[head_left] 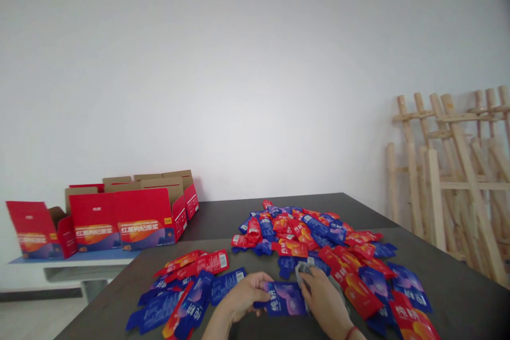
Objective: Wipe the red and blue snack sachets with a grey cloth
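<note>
Near the front edge of the table, my left hand (247, 296) pinches the left, narrower end of a blue pouch (287, 298) with white lettering. My right hand (323, 297) is at the pouch's right end, its fingers closed on a grey cloth (300, 272) that shows above and to the right of the hand. Whether the fingers also grip the pouch is hidden. Left of my hands lies a smaller pile of red and blue pouches (195, 297). A bigger heap of the same pouches (297, 231) spreads behind and to the right of them.
Several open red cartons (147, 218) stand at the left, some on the dark table (223, 212) and some on a lower blue-topped surface (79, 259). Wooden frames (446, 180) lean against the white wall at the right, beyond the table's edge.
</note>
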### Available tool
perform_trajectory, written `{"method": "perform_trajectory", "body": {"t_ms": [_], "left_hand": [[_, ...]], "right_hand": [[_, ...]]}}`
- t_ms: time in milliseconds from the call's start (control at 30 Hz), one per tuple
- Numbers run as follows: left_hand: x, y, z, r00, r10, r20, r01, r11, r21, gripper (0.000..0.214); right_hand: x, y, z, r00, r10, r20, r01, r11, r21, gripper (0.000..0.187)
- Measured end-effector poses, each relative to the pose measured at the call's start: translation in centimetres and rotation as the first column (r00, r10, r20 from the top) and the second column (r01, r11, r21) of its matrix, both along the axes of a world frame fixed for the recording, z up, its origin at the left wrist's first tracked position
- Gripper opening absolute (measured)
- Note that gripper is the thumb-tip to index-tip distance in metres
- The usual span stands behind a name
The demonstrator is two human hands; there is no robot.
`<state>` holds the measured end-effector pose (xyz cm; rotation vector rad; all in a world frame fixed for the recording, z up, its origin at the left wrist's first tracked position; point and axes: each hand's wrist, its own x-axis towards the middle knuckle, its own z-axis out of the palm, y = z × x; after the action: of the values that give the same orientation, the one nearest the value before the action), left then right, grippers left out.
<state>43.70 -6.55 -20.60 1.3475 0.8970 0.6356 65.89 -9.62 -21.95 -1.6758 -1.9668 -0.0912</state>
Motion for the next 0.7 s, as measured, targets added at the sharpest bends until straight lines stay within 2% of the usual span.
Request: {"method": "perform_trajectory", "body": {"t_ms": [67, 167, 267, 433, 567, 700], "left_hand": [[1.0, 0.5, -1.0, 0.998, 0.054, -0.011, -0.053, 0.998, 0.044, 0.031], [2.2, 1.2, -2.4, 0.989, 0.129, -0.068, -0.121, 0.986, 0.111, 0.029], [2.5, 1.5, -3.0, 0.984, 0.166, -0.06, -0.16, 0.982, 0.103, 0.022], [1.9, 1.5, -2.8, 0.994, 0.106, 0.009, -0.106, 0.994, -0.015, 0.02], [1.7, 1.8, -3.1, 0.992, 0.123, 0.027, -0.122, 0.992, -0.041, 0.024], [1.9, 2.1, -3.3, 0.983, 0.172, 0.057, -0.165, 0.98, -0.106, 0.031]], "right_hand": [[-0.5, -0.3, 0.4, 1.0, -0.003, -0.018, 0.003, 0.999, 0.033, 0.031], [-2.4, -1.1, 0.6, 0.992, 0.126, 0.031, -0.127, 0.991, 0.035, 0.029], [-4.4, -1.5, 0.1, 0.971, 0.205, 0.12, -0.209, 0.978, 0.018, 0.032], [-5.1, -1.0, -0.8, 0.97, 0.133, 0.204, -0.141, 0.99, 0.024, 0.035], [-3.1, -0.5, -0.9, 0.974, 0.029, 0.225, -0.033, 0.999, 0.014, 0.035], [-1.3, -0.4, 0.0, 0.976, -0.055, 0.211, 0.06, 0.998, -0.019, 0.03]]}}
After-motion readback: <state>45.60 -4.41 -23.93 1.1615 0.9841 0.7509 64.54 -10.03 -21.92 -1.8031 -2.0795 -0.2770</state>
